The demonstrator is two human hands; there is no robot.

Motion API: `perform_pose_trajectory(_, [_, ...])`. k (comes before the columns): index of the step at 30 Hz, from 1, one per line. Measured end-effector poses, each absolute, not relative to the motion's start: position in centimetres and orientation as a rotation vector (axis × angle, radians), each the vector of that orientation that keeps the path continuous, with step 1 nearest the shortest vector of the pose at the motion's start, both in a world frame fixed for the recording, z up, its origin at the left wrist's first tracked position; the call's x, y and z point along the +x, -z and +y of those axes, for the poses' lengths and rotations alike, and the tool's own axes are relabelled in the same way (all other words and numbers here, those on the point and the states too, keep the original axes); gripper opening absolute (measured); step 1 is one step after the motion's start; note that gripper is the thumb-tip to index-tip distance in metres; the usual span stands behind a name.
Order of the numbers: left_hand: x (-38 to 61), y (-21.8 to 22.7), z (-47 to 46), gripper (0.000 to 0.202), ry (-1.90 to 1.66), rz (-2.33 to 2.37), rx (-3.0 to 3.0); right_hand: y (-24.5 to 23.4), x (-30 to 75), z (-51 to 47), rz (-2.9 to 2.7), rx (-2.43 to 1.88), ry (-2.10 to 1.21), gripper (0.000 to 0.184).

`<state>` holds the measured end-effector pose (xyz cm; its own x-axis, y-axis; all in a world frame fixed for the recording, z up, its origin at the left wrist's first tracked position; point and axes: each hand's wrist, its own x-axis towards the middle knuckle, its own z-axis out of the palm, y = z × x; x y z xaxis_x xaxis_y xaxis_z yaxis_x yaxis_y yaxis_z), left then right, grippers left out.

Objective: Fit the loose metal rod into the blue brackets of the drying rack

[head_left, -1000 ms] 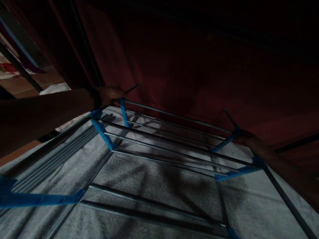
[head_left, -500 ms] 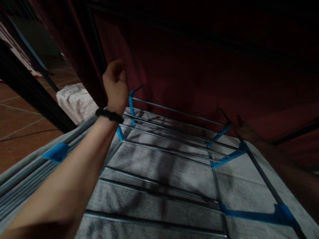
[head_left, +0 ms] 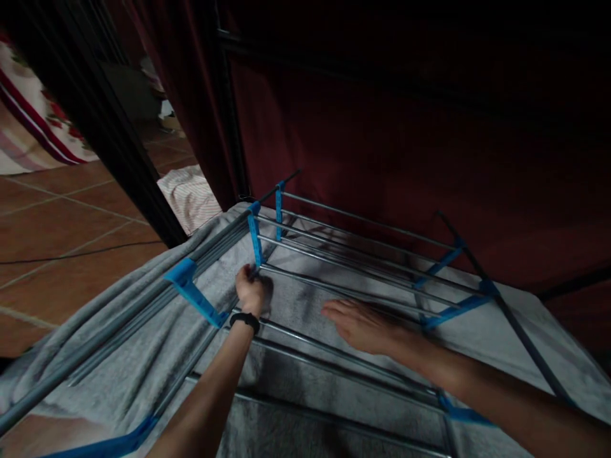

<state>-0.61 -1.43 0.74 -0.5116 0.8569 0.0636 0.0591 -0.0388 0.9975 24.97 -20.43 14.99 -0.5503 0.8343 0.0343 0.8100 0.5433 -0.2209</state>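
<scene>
A metal drying rack [head_left: 353,254] with grey rods and blue plastic joints stands in front of me, over a grey towel [head_left: 143,356] draped beneath it. My left hand [head_left: 249,291], with a black band on its wrist, is closed around a rod near a blue joint [head_left: 254,236] on the rack's left side. My right hand [head_left: 359,324] lies flat with fingers stretched out over the middle rods, holding nothing.
A dark red curtain [head_left: 382,140] hangs right behind the rack. A dark post [head_left: 109,127] stands at the left on the brown tiled floor [head_left: 62,235]. A striped cloth [head_left: 188,194] lies on the floor, and a flowered fabric [head_left: 33,133] shows at far left.
My left hand came down from the curtain and closed on a rod at the rack's left side. My right hand left the far right corner and now lies over the middle rods.
</scene>
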Motion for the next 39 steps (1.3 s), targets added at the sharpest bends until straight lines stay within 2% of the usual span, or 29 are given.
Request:
perform_pose_trajectory(4, [-1.0,0.2,0.3,0.040,-1.577,1.588,1.075,-10.5,23.0,-15.7,-2.447,-1.760,-0.121,0.050])
perform_pose_trajectory(11, [-0.8,1.1,2.8,0.054,-1.447,1.370,1.322,-7.9,21.2,-9.9,-2.392,-2.051,-0.110,0.042])
perform_pose_trajectory(16, [-1.0,1.6,3.2,0.047,-1.427,1.418,1.291,-7.8,21.6,-9.1,-2.378,-2.136,-0.171,0.043])
perform_pose_trajectory(22, [-0.7,0.3,3.3,0.051,-1.461,1.242,1.160,-8.6,21.8,-9.1,-2.340,-2.123,-0.154,0.037])
perform_pose_trajectory(29, [-0.3,0.6,3.3,0.028,-1.512,1.216,1.260,-9.2,22.1,-8.9,-2.313,-2.079,-0.196,0.036])
perform_pose_trajectory(39, [0.1,0.3,3.0,0.031,-1.502,1.297,1.329,-9.8,22.2,-8.8,-2.317,-2.044,-0.213,0.037])
